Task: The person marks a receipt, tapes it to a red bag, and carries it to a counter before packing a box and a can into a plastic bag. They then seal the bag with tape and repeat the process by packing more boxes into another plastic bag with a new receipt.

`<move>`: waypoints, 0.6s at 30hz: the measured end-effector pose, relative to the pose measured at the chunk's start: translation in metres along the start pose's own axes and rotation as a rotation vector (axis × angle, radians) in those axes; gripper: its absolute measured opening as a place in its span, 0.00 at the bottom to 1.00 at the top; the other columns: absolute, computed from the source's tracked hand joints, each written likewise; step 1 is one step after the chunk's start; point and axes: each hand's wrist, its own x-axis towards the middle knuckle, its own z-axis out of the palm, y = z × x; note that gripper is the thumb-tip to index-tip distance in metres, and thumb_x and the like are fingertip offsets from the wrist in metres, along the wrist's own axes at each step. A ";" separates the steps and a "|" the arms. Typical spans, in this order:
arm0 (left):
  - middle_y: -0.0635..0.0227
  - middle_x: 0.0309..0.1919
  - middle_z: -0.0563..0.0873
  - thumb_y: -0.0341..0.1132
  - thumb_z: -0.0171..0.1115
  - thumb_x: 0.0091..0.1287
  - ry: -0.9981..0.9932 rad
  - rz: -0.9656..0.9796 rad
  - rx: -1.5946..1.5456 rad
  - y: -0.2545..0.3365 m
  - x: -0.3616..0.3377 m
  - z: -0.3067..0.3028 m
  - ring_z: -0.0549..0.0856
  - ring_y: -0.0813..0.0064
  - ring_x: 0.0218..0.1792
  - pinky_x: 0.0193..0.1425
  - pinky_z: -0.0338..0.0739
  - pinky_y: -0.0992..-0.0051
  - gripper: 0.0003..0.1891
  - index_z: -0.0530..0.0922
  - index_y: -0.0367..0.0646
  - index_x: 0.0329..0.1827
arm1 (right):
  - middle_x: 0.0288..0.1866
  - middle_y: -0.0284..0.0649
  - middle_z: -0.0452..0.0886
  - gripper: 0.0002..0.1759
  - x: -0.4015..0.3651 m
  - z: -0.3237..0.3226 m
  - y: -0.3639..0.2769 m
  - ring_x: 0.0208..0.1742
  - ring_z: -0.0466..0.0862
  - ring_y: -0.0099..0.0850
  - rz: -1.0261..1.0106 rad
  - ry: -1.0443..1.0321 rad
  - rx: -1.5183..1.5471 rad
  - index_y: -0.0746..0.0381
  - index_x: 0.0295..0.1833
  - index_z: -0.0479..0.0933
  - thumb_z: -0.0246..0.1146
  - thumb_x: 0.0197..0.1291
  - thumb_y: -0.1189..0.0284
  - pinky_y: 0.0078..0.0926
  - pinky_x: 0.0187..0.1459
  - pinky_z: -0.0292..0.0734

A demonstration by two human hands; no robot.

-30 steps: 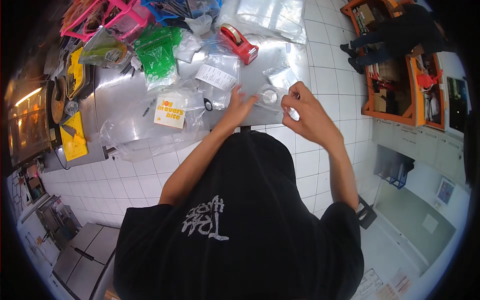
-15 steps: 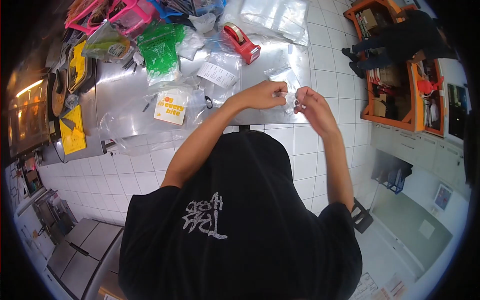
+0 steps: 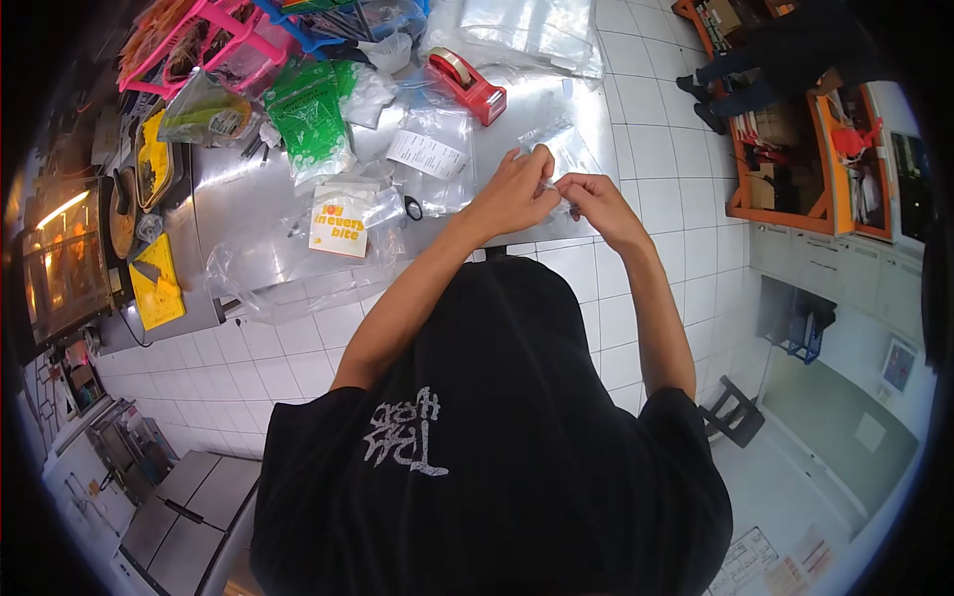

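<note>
My left hand and right hand meet to the right of the red plastic tape dispenser and nearer my body than it. Both grips are narrow: my fingertips are pinched together on a small bit of thin, clear plastic, though my knuckles hide most of it. I judge that I am working this bit between my fingers, a step that calls for both pinches to stay firm and close. A flat, clear plastic bag lies just beyond my hands, right of the dispenser and nearer me. Half a second ago a gap showed between my fingertips; now they touch, and my left hand is more upright, its upper fingers lifted off the pinch.
</note>
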 end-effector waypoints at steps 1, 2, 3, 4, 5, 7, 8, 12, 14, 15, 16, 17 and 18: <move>0.64 0.32 0.76 0.35 0.59 0.64 0.070 0.067 -0.095 -0.005 0.001 0.003 0.78 0.59 0.41 0.71 0.60 0.46 0.14 0.66 0.42 0.46 | 0.27 0.26 0.73 0.09 -0.001 0.004 -0.001 0.26 0.68 0.17 -0.003 -0.036 0.215 0.62 0.42 0.82 0.58 0.65 0.70 0.20 0.32 0.65; 0.67 0.30 0.77 0.37 0.60 0.64 0.141 0.132 -0.191 -0.009 0.000 0.006 0.78 0.59 0.39 0.71 0.58 0.43 0.15 0.66 0.42 0.48 | 0.29 0.25 0.74 0.08 -0.003 0.008 -0.001 0.28 0.68 0.18 -0.004 -0.073 0.431 0.61 0.44 0.81 0.57 0.65 0.71 0.21 0.35 0.67; 0.67 0.30 0.77 0.37 0.60 0.64 0.142 0.130 -0.190 -0.011 0.000 0.010 0.78 0.59 0.39 0.71 0.58 0.43 0.15 0.66 0.42 0.48 | 0.29 0.25 0.74 0.08 -0.004 0.011 0.000 0.28 0.68 0.18 -0.004 -0.076 0.431 0.61 0.44 0.81 0.57 0.65 0.71 0.21 0.35 0.67; 0.67 0.32 0.76 0.38 0.61 0.64 0.211 0.148 -0.239 -0.011 -0.001 0.016 0.77 0.60 0.39 0.67 0.62 0.47 0.16 0.66 0.42 0.48 | 0.31 0.26 0.74 0.08 -0.006 0.014 0.003 0.29 0.69 0.19 0.041 -0.107 0.632 0.60 0.44 0.79 0.57 0.64 0.72 0.23 0.38 0.68; 0.66 0.34 0.76 0.40 0.63 0.64 0.282 0.166 -0.288 -0.013 -0.001 0.019 0.77 0.61 0.40 0.64 0.65 0.51 0.17 0.67 0.42 0.48 | 0.33 0.26 0.75 0.07 -0.006 0.016 0.007 0.30 0.70 0.20 0.085 -0.139 0.832 0.60 0.45 0.77 0.57 0.63 0.73 0.26 0.40 0.69; 0.63 0.37 0.75 0.40 0.64 0.66 0.364 0.183 -0.175 -0.003 -0.012 0.016 0.76 0.61 0.43 0.60 0.67 0.57 0.17 0.68 0.41 0.47 | 0.33 0.27 0.75 0.05 -0.003 0.016 0.016 0.32 0.71 0.22 0.127 -0.182 0.954 0.58 0.42 0.75 0.56 0.62 0.73 0.27 0.41 0.70; 0.61 0.41 0.75 0.41 0.66 0.67 0.439 0.200 -0.063 0.004 -0.019 0.013 0.75 0.61 0.47 0.55 0.68 0.64 0.16 0.70 0.41 0.46 | 0.33 0.28 0.75 0.04 -0.004 0.018 0.014 0.32 0.70 0.22 0.121 -0.175 0.949 0.58 0.41 0.75 0.56 0.62 0.73 0.27 0.41 0.69; 0.65 0.37 0.76 0.40 0.66 0.67 0.292 0.138 0.062 0.015 -0.038 0.008 0.76 0.63 0.45 0.53 0.69 0.66 0.13 0.73 0.41 0.40 | 0.33 0.27 0.74 0.03 -0.007 0.021 -0.002 0.31 0.69 0.20 0.033 -0.142 0.748 0.58 0.38 0.75 0.56 0.62 0.72 0.26 0.41 0.69; 0.66 0.32 0.76 0.37 0.65 0.68 0.352 0.098 -0.196 0.020 -0.036 0.011 0.77 0.64 0.39 0.46 0.71 0.67 0.11 0.74 0.40 0.35 | 0.33 0.27 0.74 0.03 -0.006 0.024 0.000 0.31 0.69 0.20 0.011 -0.121 0.661 0.58 0.38 0.75 0.57 0.63 0.71 0.25 0.41 0.68; 0.66 0.32 0.76 0.37 0.65 0.68 0.356 0.094 -0.193 0.019 -0.036 0.009 0.77 0.64 0.39 0.46 0.71 0.67 0.11 0.74 0.40 0.35 | 0.33 0.27 0.74 0.04 -0.008 0.025 0.000 0.31 0.68 0.19 -0.015 -0.087 0.573 0.58 0.38 0.75 0.57 0.64 0.71 0.24 0.40 0.68; 0.65 0.30 0.76 0.36 0.64 0.68 0.339 0.038 -0.271 0.019 -0.034 0.008 0.77 0.63 0.37 0.43 0.71 0.67 0.10 0.74 0.40 0.35 | 0.33 0.27 0.74 0.04 -0.009 0.026 0.000 0.31 0.68 0.19 -0.014 -0.088 0.573 0.58 0.38 0.75 0.57 0.64 0.71 0.24 0.40 0.68; 0.64 0.29 0.76 0.35 0.63 0.69 0.320 -0.018 -0.349 0.020 -0.032 0.007 0.77 0.63 0.34 0.39 0.71 0.66 0.10 0.73 0.39 0.34 | 0.32 0.26 0.73 0.04 -0.010 0.027 -0.001 0.32 0.68 0.18 -0.012 -0.072 0.533 0.58 0.38 0.74 0.57 0.65 0.70 0.23 0.40 0.68; 0.64 0.29 0.76 0.35 0.63 0.69 0.321 -0.020 -0.349 0.021 -0.032 0.004 0.77 0.63 0.34 0.39 0.71 0.66 0.10 0.73 0.39 0.34 | 0.32 0.26 0.72 0.05 -0.012 0.029 -0.002 0.33 0.68 0.18 -0.010 -0.056 0.494 0.58 0.38 0.74 0.57 0.66 0.69 0.22 0.39 0.68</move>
